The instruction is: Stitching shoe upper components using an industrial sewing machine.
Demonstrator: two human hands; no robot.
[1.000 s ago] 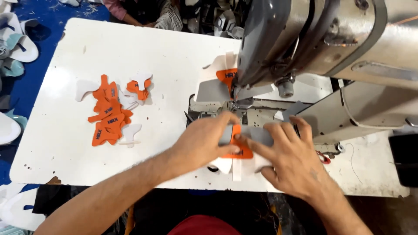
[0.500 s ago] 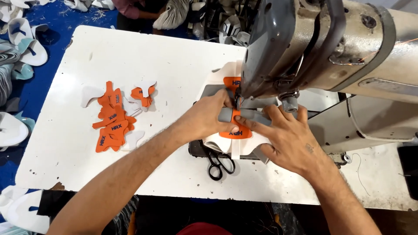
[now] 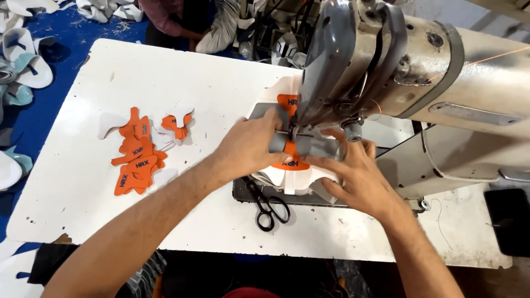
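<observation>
An orange, grey and white shoe-upper piece [image 3: 291, 163] lies under the head of a grey sewing machine [image 3: 386, 72]. My left hand [image 3: 251, 146] presses on its left side, fingers at the grey strip by the needle. My right hand [image 3: 353, 179] holds down its right side, fingers spread over the white edge. Both hands pinch the piece flat against the machine bed. The needle area is partly hidden by the machine head.
Black scissors [image 3: 269, 207] lie on the white table [image 3: 110, 215] just in front of the machine bed. A pile of orange and white cut pieces [image 3: 138, 154] sits at left. Loose white and teal shoe parts [image 3: 22, 66] lie on the blue floor. Another person [image 3: 182, 22] sits beyond the table.
The view has shifted so the machine head is nearer. Both hands moved with the piece up toward the needle, uncovering the scissors in front.
</observation>
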